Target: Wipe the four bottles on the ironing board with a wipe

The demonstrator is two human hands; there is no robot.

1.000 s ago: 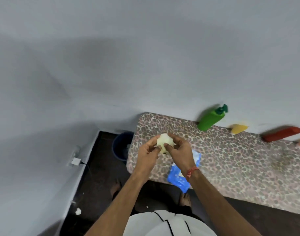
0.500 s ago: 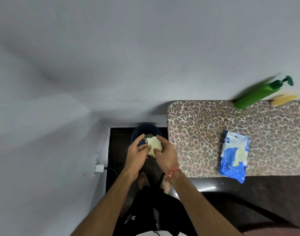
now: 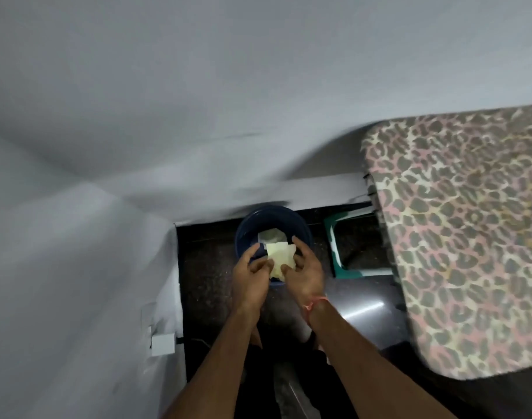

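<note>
My left hand (image 3: 252, 275) and right hand (image 3: 304, 267) pinch the crumpled wipe (image 3: 280, 257) between them, now over the blue bin (image 3: 246, 225) on the floor instead of over the ironing board (image 3: 458, 237) at right. I judge wiping is done; bottles are out of view. Grey walls surround this corner.
</note>
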